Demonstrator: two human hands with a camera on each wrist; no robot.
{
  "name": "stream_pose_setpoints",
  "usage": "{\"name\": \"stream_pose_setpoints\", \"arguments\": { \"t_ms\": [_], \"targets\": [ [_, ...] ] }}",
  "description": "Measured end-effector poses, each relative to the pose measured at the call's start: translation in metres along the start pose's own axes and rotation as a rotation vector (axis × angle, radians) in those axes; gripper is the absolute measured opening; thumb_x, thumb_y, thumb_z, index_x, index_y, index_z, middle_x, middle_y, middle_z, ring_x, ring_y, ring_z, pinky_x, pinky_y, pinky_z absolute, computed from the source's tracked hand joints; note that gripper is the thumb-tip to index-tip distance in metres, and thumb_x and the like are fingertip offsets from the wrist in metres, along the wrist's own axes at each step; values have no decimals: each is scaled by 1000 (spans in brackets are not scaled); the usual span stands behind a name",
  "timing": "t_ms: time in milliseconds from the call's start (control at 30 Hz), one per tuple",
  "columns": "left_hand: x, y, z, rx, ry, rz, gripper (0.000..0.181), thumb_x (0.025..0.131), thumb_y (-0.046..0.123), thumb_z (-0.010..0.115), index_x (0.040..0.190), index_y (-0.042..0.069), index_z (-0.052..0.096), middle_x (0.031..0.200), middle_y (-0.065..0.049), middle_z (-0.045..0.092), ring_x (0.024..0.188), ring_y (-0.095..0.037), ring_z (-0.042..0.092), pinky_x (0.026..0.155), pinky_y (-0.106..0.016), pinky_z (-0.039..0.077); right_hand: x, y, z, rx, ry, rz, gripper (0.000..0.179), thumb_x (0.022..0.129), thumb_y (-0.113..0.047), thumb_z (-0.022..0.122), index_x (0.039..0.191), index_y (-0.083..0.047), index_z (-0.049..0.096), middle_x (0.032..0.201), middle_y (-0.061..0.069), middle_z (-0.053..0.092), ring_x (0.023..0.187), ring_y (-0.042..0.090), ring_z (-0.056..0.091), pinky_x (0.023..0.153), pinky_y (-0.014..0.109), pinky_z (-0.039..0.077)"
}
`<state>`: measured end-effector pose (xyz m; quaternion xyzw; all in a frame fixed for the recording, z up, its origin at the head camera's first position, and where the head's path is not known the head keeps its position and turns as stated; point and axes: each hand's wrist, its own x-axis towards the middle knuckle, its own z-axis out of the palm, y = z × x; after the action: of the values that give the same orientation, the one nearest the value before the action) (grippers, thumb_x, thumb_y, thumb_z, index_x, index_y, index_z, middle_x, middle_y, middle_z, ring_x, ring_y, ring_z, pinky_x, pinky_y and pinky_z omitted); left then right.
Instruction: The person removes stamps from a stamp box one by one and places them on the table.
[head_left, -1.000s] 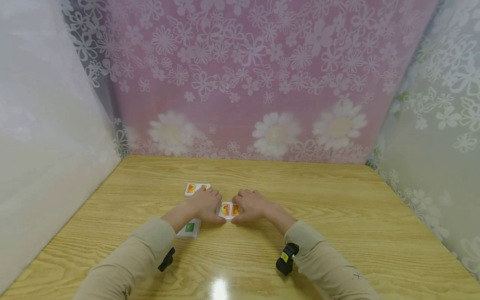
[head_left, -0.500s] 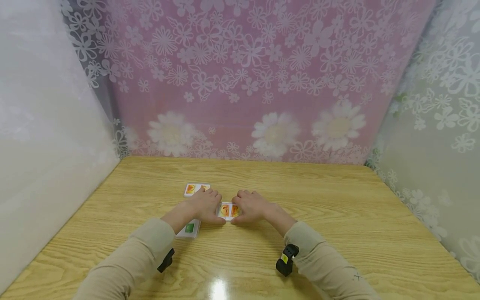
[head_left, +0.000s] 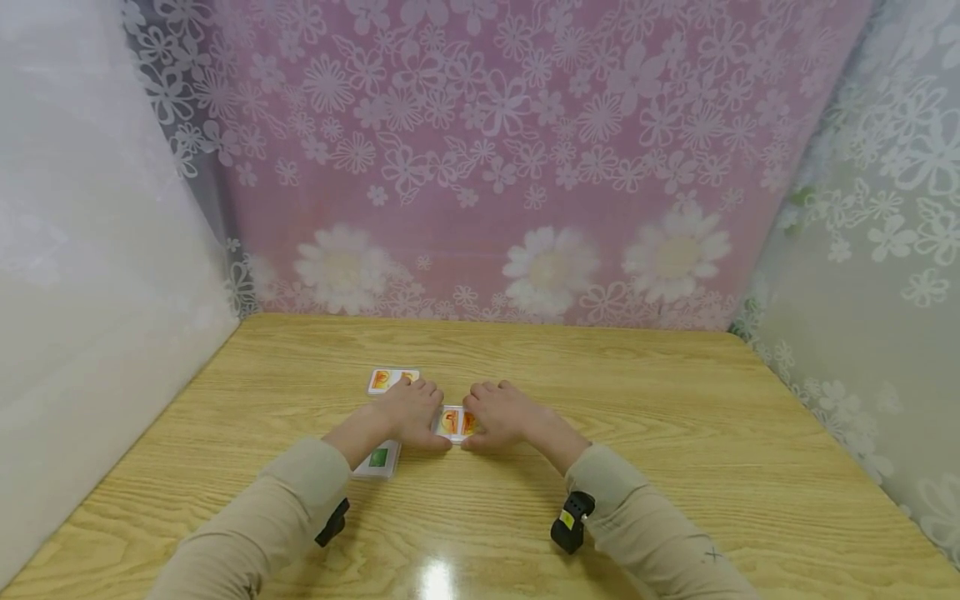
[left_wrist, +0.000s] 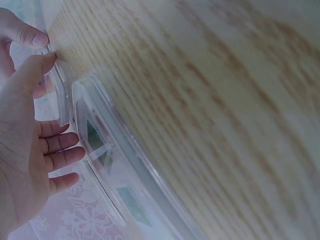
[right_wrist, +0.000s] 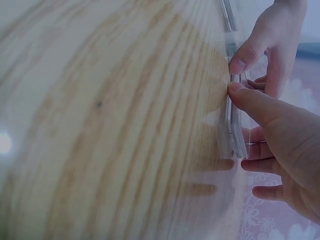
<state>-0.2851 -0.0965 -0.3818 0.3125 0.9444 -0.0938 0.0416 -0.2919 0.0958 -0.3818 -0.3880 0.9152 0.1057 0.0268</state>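
Note:
A flat clear plastic case [head_left: 450,423] with orange pictures under its top lies on the table between my hands. My left hand [head_left: 408,415] holds its left end, thumb at the near edge and fingers beyond. At the right end my right hand [head_left: 501,415] grips it likewise, covering part of the right picture. Both thumbs meet near the middle of the edge in the right wrist view, where the case [right_wrist: 236,132] shows side-on. Beside my left fingers, in the left wrist view, is another clear case [left_wrist: 102,145] with green pictures.
Behind my left hand lies a case with orange pictures [head_left: 382,381], partly covered by the fingers. The green-pictured case [head_left: 378,460] sits partly under my left wrist. A wood-grain table [head_left: 600,375] ends at a pink flowered curtain [head_left: 450,208], with pale sheets on both sides.
My right hand shifts very slightly over the case. Otherwise both hands and all the cases stay where they are.

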Motion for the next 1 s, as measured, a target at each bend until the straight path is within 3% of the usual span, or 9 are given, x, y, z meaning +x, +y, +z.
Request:
{"name": "stream_pose_setpoints", "arguments": {
  "t_ms": [533, 833, 1000],
  "targets": [
    [0, 1, -1, -2, -6, -9, 84, 79, 69, 48, 131, 2, 46, 127, -11, 51, 120, -26, 44, 101, -47, 31, -3, -1, -1, -20, -3, -5, 61, 86, -61, 49, 120, -11, 50, 109, 1, 47, 96, 16, 47, 85, 37, 40],
    [0, 1, -1, 15, 0, -5, 82, 80, 69, 48, 128, 2, 48, 124, -10, 52, 117, -26, 46, 99, -46, 34, -2, -2, 1, -57, 25, -13, 63, 84, -63, 50, 117, -9, 51, 103, 1, 47, 89, 15, 48, 76, 33, 42],
    [1, 1, -1, 17, 1, 2, 83, 80, 69, 48, 128, 1, 48, 124, -12, 52, 116, -27, 47, 99, -47, 34, -3, -1, 0, -25, 25, 1, 66, 83, -63, 51, 121, -9, 51, 107, 2, 49, 94, 16, 50, 78, 34, 42]
  ]
}}
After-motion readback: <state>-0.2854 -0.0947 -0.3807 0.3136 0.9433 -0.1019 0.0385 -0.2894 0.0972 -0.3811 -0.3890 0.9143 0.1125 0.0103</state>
